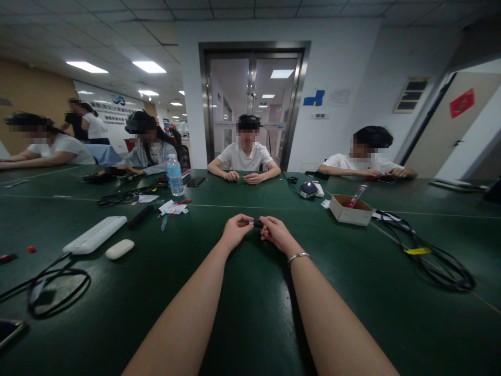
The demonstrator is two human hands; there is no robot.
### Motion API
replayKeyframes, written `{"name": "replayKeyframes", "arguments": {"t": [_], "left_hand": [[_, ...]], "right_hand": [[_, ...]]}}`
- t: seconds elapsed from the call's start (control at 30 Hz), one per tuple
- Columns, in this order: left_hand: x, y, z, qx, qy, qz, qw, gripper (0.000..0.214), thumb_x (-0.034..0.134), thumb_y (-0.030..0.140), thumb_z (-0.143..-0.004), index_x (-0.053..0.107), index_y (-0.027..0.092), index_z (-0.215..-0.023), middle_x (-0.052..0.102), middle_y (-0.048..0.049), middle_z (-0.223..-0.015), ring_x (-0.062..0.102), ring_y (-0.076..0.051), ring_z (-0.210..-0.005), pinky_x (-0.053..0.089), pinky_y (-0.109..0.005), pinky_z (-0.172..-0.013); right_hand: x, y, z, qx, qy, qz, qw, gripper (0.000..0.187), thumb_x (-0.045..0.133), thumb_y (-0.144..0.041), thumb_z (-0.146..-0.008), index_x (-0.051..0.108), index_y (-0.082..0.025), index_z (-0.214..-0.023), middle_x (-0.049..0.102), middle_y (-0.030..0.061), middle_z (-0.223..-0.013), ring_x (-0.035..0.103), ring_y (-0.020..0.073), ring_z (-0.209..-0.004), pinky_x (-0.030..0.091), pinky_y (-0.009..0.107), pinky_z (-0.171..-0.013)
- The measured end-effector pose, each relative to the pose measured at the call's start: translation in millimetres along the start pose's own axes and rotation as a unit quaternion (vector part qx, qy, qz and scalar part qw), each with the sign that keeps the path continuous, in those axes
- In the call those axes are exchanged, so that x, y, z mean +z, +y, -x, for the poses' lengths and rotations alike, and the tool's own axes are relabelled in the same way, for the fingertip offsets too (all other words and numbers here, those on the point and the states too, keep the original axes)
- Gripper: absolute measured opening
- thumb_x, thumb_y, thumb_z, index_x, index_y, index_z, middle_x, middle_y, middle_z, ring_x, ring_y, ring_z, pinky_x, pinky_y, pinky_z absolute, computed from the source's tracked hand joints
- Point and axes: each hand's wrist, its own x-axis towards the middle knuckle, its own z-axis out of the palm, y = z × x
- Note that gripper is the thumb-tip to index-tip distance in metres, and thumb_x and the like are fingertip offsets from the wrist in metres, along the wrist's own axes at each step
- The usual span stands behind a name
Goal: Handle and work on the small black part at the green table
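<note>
Both of my hands meet above the green table (250,292), fingers pinched. Between them is a small black object (258,223) with a light, silvery end; it is too small to tell its kind. My left hand (236,231) pinches the light end between thumb and fingers. On the other side, my right hand (277,233), with a silver bracelet at the wrist, grips the black part. The fingertips hide some of the object.
To the left are a white power strip (95,235), a white mouse (119,249), a black cable (58,292) and a water bottle (174,176). An open box (351,211) and a coiled cable (434,261) lie right. Several people sit around the table.
</note>
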Motion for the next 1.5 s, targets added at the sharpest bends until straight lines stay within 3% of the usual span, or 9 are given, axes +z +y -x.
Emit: {"name": "replayKeyframes", "arguments": {"t": [0.1, 0.3, 0.43, 0.57, 1.0, 1.17, 1.27, 1.33, 1.5], "left_hand": [[0.4, -1, -1, 0.000, 0.005, 0.004, 1.000, 0.019, 0.070, 0.024, -0.069, 0.065, 0.013, -0.083, 0.068, -0.0069, -0.087, 0.064, -0.017, -0.081, 0.049, -0.031, -0.080], [3.5, -6, -3, -0.052, -0.001, -0.011, 0.999, 0.022, 0.057, 0.032, -0.081, 0.062, 0.013, -0.093, 0.064, -0.0037, -0.075, 0.060, -0.012, -0.063, 0.046, -0.024, -0.060], [4.3, -5, -3, -0.036, -0.006, -0.029, 0.999, 0.019, 0.060, 0.024, -0.078, 0.062, 0.014, -0.094, 0.064, -0.0041, -0.079, 0.059, -0.011, -0.067, 0.045, -0.022, -0.062], [3.7, -10, -4, -0.046, -0.001, -0.037, 0.998, 0.021, 0.055, 0.029, -0.082, 0.061, 0.015, -0.096, 0.063, -0.0042, -0.080, 0.059, -0.011, -0.065, 0.044, -0.022, -0.058], [1.5, -10, -4, 0.011, 0.018, -0.043, 0.999, 0.022, 0.063, 0.019, -0.072, 0.063, 0.015, -0.094, 0.063, -0.0052, -0.083, 0.059, -0.015, -0.078, 0.047, -0.028, -0.076], [2.4, -4, -2, 0.008, 0.022, -0.044, 0.999, 0.020, 0.063, 0.016, -0.072, 0.063, 0.014, -0.092, 0.063, -0.0044, -0.081, 0.058, -0.014, -0.077, 0.047, -0.028, -0.075], [2.6, -4, -3, -0.002, 0.025, -0.037, 0.999, 0.019, 0.064, 0.016, -0.071, 0.063, 0.014, -0.091, 0.063, -0.0046, -0.081, 0.059, -0.014, -0.076, 0.047, -0.027, -0.075], [2.8, -5, -3, -0.003, 0.022, -0.031, 0.999, 0.019, 0.065, 0.016, -0.071, 0.063, 0.014, -0.090, 0.064, -0.0046, -0.081, 0.059, -0.014, -0.076, 0.047, -0.027, -0.075], [3.0, -6, -4, -0.001, 0.029, -0.028, 0.999, 0.020, 0.063, 0.014, -0.072, 0.062, 0.014, -0.091, 0.063, -0.0038, -0.079, 0.059, -0.013, -0.074, 0.047, -0.027, -0.073]], "right_hand": [[0, 1, -1, -0.001, -0.003, 0.001, 1.000, 0.024, 0.069, -0.035, -0.080, 0.055, -0.015, -0.076, 0.052, -0.0025, -0.049, 0.046, 0.0076, -0.038, 0.049, 0.020, -0.042], [0, 1, 0, -0.008, -0.008, -0.005, 1.000, 0.018, 0.069, -0.028, -0.079, 0.058, -0.014, -0.080, 0.053, -0.0030, -0.051, 0.047, 0.0074, -0.039, 0.052, 0.021, -0.045], [0, 0, 1, -0.010, -0.010, -0.017, 1.000, 0.016, 0.069, -0.025, -0.078, 0.059, -0.014, -0.082, 0.052, -0.0034, -0.051, 0.049, 0.0080, -0.041, 0.053, 0.022, -0.048], [0, 0, 2, -0.004, -0.012, -0.019, 1.000, 0.011, 0.066, -0.023, -0.080, 0.059, -0.014, -0.082, 0.053, -0.0023, -0.052, 0.049, 0.0083, -0.041, 0.054, 0.023, -0.049], [0, -1, 3, -0.001, -0.012, -0.021, 1.000, 0.010, 0.065, -0.019, -0.078, 0.058, -0.015, -0.083, 0.051, -0.0038, -0.052, 0.050, 0.0084, -0.042, 0.055, 0.024, -0.050], [2, -4, 5, -0.013, -0.027, -0.022, 0.999, 0.027, 0.066, -0.014, -0.072, 0.053, -0.019, -0.096, 0.054, -0.0053, -0.064, 0.050, 0.0068, -0.041, 0.056, 0.026, -0.050], [4, -5, 5, 0.011, -0.016, 0.022, 1.000, 0.021, 0.061, -0.027, -0.080, 0.051, -0.019, -0.097, 0.053, -0.0044, -0.063, 0.046, 0.0067, -0.036, 0.049, 0.022, -0.037], [5, -6, 4, 0.012, -0.014, 0.042, 0.999, 0.021, 0.060, -0.025, -0.080, 0.050, -0.020, -0.098, 0.054, -0.0047, -0.064, 0.044, 0.0063, -0.034, 0.046, 0.020, -0.033], [5, -7, 4, 0.009, -0.041, 0.010, 0.999, 0.038, 0.065, -0.016, -0.072, 0.042, -0.023, -0.102, 0.057, -0.0028, -0.079, 0.057, 0.0097, -0.046, 0.051, 0.021, -0.039]]}}
